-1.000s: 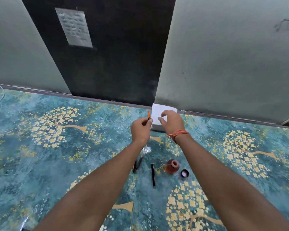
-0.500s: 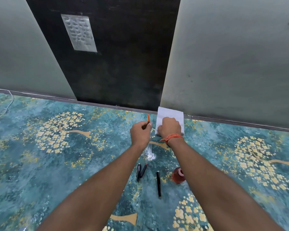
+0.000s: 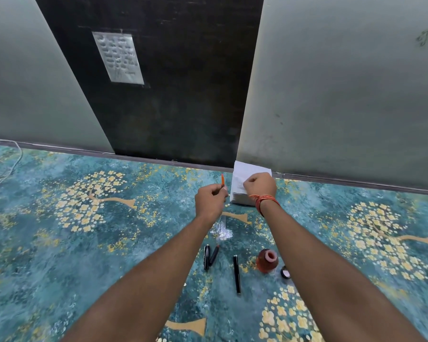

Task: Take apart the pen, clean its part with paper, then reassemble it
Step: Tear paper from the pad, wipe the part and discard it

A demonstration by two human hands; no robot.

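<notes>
Your pen is already apart. Your left hand [image 3: 211,199] pinches a thin orange part [image 3: 223,180], its tip pointing up toward the wall. Your right hand [image 3: 259,185] is clenched on the top sheet of the white paper stack [image 3: 240,193], which sits at the far edge of the table against the wall; one sheet looks partly lifted. Judgement: disassembly done, paper being fetched, wiping not yet begun, reassembly left.

Loose on the table nearer you: two dark pen pieces [image 3: 210,254] side by side, a long black barrel [image 3: 237,274] just right of them, an open orange-red ink bottle [image 3: 267,260] and its small cap [image 3: 285,272] close beside it.

The table [image 3: 72,243] carries a glossy teal cloth with gold tree motifs. Behind stand grey-green wall panels [image 3: 344,95] with a dark panel between, bearing a pale notice [image 3: 118,58]. A white cable [image 3: 8,169] lies at the far left edge.
</notes>
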